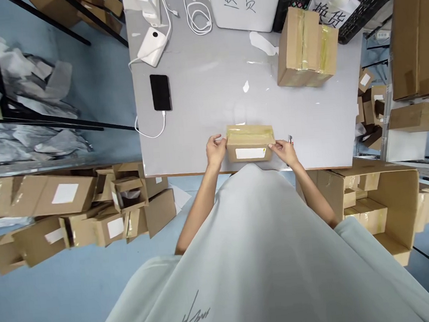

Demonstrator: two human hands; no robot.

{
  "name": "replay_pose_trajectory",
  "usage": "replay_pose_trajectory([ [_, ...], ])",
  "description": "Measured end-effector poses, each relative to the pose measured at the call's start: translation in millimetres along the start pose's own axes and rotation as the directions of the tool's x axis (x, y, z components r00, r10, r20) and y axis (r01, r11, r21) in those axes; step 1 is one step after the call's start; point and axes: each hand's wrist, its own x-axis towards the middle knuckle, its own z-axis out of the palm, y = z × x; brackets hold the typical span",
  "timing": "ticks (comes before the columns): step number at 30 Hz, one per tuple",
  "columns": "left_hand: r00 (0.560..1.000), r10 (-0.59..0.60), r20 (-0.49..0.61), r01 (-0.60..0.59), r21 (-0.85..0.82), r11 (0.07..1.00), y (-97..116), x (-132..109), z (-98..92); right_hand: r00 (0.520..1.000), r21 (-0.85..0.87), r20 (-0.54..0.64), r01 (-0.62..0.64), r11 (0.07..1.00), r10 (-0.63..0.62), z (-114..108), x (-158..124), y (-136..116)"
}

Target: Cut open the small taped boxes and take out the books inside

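A small cardboard box (250, 140) lies at the table's near edge, with clear tape over its top and a white label on the side facing me. My left hand (216, 152) grips its left end, fingers bent. At the right end, my right hand (284, 153) pinches the corner beside the label with thumb and fingers. A small metallic object (290, 138) shows just behind the right hand's fingers; I cannot make out what it is or whether the hand touches it.
On the grey table (201, 92) are a phone (161, 92) on a cable, a white power bank (153, 46), two taped boxes (298, 48), a white bin (248, 2) and a black crate (351, 8). Cardboard boxes (106, 205) pile up left; a large open carton (398, 205) stands right.
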Motion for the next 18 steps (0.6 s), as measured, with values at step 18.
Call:
replay_pose_trajectory([
  [18,0.999,-0.048,0.015,0.048,0.025,0.999,-30,14,17.5,0.978,0.175,-0.061,-0.188,0.966,0.201,28,58,18],
])
